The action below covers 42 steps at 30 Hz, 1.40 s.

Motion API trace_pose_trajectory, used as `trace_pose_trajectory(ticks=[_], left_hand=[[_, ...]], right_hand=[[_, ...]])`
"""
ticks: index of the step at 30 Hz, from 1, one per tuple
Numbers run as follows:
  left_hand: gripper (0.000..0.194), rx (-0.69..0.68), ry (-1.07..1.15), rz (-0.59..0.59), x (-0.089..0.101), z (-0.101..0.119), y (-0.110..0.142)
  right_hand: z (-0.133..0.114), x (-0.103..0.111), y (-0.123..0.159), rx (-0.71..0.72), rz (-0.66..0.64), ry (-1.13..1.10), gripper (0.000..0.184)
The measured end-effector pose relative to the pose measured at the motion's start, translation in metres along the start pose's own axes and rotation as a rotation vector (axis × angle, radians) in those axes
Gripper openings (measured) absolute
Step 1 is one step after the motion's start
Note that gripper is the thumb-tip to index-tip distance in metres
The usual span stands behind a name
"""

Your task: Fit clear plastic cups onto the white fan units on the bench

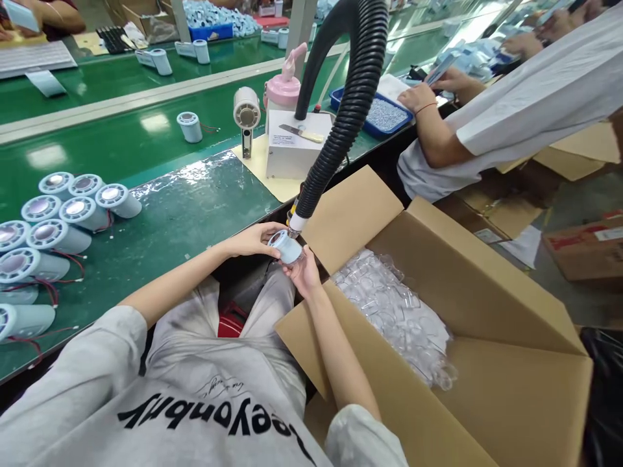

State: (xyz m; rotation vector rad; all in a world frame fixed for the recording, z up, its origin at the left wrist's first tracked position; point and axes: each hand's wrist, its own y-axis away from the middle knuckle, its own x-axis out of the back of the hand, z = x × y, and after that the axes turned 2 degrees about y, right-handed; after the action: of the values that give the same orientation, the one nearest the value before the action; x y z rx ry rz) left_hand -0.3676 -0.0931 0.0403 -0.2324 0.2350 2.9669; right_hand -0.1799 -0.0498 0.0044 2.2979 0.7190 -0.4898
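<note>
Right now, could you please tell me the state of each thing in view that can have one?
Blue cylinder, tilted between left grip and right grip.
Cardboard box, open, flaps spread.
Clear plastic pieces, loosely heaped inside.
Knife, flat on white unit.
Handheld fan, upright.
Black hose, arched.
Pink-lidded bottle, upright, lid on.
Blue tray, holding small pieces.
Grouped cylinders, several trailing wires.
Lone cylinder, upright.
Green belt, cannot tell whether moving.

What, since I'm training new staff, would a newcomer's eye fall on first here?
Probably the ribbed black hose, arching down toward the hands, which hold a light-blue cylindrical housing. Next, the open cardboard box of clear plastic parts at the right. Similar housings with wires cluster on the green bench at the left.
</note>
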Motion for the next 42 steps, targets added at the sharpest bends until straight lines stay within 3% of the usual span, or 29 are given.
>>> trace_pose_trajectory(ticks=[7, 14, 22, 24, 26, 29, 32, 34, 36, 39, 42], left_hand=[[0.076, -0.007, 0.025, 0.021, 0.000, 0.001, 0.032], [0.070, -0.159, -0.139, -0.013, -0.018, 0.010, 0.094], [0.063, -0.218, -0.323, 0.037, -0.047, 0.027, 0.145], [0.063, -0.183, -0.309, 0.061, -0.052, 0.032, 0.152], [0.065, -0.131, -0.266, 0.088, -0.057, 0.036, 0.157], [0.069, -0.021, -0.162, 0.135, -0.062, 0.040, 0.164], [0.073, 0.084, -0.103, 0.153, -0.062, 0.039, 0.169], [0.075, 0.103, -0.115, 0.117, -0.060, 0.037, 0.171], [0.078, 0.047, -0.137, 0.077, -0.058, 0.035, 0.172], [0.080, -0.101, -0.151, 0.030, -0.056, 0.032, 0.172], [0.074, -0.123, -0.110, 0.004, -0.056, 0.030, 0.173]], right_hand=[[-0.002, -0.013, 0.016, -0.068, -0.059, 0.081, 0.051], [0.001, -0.021, 0.062, -0.084, -0.205, 0.261, 0.046], [-0.004, -0.037, 0.105, -0.345, -0.373, 0.387, 0.072], [-0.001, -0.038, 0.111, -0.315, -0.395, 0.448, 0.078], [0.003, -0.036, 0.116, -0.127, -0.388, 0.535, 0.078], [0.008, -0.030, 0.121, 0.418, -0.372, 0.727, 0.072], [0.009, -0.024, 0.120, 0.976, -0.461, 1.007, 0.073], [0.008, -0.021, 0.119, 1.179, -0.525, 1.130, 0.067], [0.006, -0.021, 0.120, 1.129, -0.537, 1.107, 0.059], [0.005, -0.023, 0.126, 0.730, -0.470, 0.885, 0.049], [0.002, -0.027, 0.134, 0.399, -0.365, 0.756, 0.046]])
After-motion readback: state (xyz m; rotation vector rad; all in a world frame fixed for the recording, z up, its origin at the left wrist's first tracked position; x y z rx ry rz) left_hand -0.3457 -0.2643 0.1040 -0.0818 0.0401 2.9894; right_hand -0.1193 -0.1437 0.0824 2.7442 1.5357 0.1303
